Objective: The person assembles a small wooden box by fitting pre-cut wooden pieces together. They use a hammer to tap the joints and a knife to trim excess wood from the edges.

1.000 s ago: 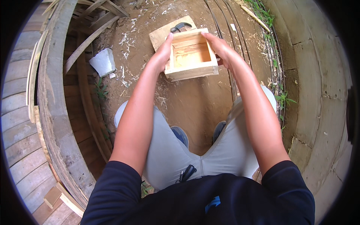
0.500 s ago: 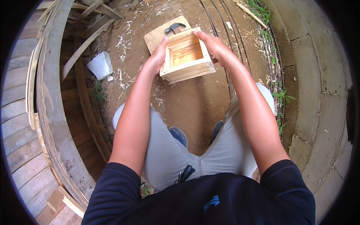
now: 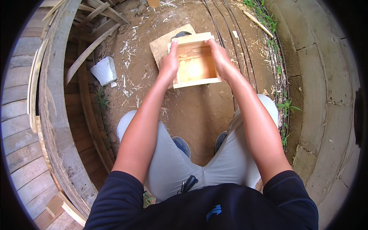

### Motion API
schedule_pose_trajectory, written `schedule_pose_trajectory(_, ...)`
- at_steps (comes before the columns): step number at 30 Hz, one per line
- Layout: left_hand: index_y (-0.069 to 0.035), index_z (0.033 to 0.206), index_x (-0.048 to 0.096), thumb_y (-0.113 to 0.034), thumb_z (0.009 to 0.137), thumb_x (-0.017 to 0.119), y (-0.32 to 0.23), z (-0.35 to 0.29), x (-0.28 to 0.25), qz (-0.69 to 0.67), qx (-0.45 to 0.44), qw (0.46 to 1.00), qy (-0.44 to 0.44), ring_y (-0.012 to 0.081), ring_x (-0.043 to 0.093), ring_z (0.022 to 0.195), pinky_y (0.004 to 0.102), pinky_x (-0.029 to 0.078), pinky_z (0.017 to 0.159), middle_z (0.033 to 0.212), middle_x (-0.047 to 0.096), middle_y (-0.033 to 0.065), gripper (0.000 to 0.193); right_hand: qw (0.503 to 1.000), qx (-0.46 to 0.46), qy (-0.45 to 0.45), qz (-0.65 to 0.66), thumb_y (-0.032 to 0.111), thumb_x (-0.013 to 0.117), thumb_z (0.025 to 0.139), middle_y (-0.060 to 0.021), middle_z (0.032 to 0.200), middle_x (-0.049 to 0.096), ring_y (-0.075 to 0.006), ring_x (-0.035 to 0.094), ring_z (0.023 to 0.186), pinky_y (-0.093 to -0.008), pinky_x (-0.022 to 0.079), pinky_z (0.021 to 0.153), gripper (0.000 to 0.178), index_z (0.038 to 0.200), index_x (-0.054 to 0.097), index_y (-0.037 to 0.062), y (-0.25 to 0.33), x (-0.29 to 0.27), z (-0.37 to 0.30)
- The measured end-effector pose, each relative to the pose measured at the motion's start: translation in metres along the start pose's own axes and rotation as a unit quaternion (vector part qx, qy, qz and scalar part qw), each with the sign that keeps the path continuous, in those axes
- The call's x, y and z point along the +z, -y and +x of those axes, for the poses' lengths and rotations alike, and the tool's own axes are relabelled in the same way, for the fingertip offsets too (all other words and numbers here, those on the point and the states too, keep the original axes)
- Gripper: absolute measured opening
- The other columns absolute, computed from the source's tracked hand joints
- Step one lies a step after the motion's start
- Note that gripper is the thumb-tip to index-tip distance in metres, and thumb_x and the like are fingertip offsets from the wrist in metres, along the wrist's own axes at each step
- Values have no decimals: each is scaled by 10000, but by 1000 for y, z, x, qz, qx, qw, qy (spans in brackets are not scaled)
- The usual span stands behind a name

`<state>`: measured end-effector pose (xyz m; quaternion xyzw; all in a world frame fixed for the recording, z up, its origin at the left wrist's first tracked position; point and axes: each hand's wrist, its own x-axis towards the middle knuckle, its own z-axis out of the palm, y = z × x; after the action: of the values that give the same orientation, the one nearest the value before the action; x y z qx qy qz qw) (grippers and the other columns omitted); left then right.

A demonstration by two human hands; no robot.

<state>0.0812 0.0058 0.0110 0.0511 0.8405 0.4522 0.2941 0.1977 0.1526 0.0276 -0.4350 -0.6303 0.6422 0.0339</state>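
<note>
Wooden box [image 3: 194, 61], open at the top and made of pale plywood, is the thing in hand in the head view. It is held out in front of the person's knees, above bare brown dirt [image 3: 191, 111], with its hollow facing up toward the camera and light falling on its inner floor. The left hand [image 3: 169, 63] presses flat against the box's left wall, fingers [image 3: 174, 46] pointing away from the body and reaching up to the far corner. The right hand [image 3: 221, 57] clasps the right wall in the same way. Both hands are closed on the box, one to each side, so it is pinched between the palms rather than gripped by its rim. Whether its base touches what lies below cannot be told.

Under and behind the box lies a flat plywood board [image 3: 163, 44] on the dirt, with a dark rounded object [image 3: 182, 34] just beyond the box's far edge, mostly hidden. Wood shavings [image 3: 128, 82] are strewn to the left, near a pale crumpled bag [image 3: 103, 71]. Weathered planks [image 3: 50, 115] curve along the left; concrete slabs [image 3: 318, 76] and a strip of weeds [image 3: 281, 103] run along the right.

As a judgement, the step is handling or positioning the box over the board. Any next move calls for keeping both palms pressing evenly, so that the box stays level and does not slip.
</note>
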Motion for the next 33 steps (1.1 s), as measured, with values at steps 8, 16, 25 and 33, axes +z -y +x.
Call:
schedule_pose_trajectory(8, 205, 1149, 602, -750, 912, 446, -14, -10, -3, -7, 68, 995, -76, 427, 591, 1174, 467, 413, 1046, 1193, 621, 364, 996, 987, -136, -90, -2, 689, 513, 907, -304, 1241, 622, -339, 565, 1244, -401, 396, 1066, 925, 1338, 514, -130, -8, 5, 11)
schedule_pose_trajectory(16, 121, 1162, 635, -648, 937, 508, -10, -9, -5, -73, 188, 972, -125, 413, 611, 1134, 468, 433, 1013, 1159, 648, 319, 812, 965, -225, -131, 17, 598, 478, 990, -248, 1220, 645, -318, 594, 1181, -391, 420, 1025, 725, 1238, 631, -65, 5, 9, -3)
schedule_pose_trajectory(25, 55, 1105, 650, -513, 955, 559, -15, -13, -6, -127, 315, 929, -146, 350, 626, 1026, 448, 457, 928, 1056, 660, 243, 594, 930, -332, -155, 28, 421, 528, 1013, -210, 1090, 640, -303, 609, 1040, -387, 448, 928, 511, 1193, 622, -48, 5, 7, -6)
schedule_pose_trajectory(33, 82, 1124, 630, -536, 975, 529, -14, -17, -7, -95, 335, 922, -169, 262, 627, 958, 410, 470, 890, 991, 685, 191, 643, 917, -361, -171, -5, 420, 513, 1030, -212, 1055, 635, -298, 616, 1024, -372, 458, 918, 544, 1307, 582, -43, 11, 8, -16)
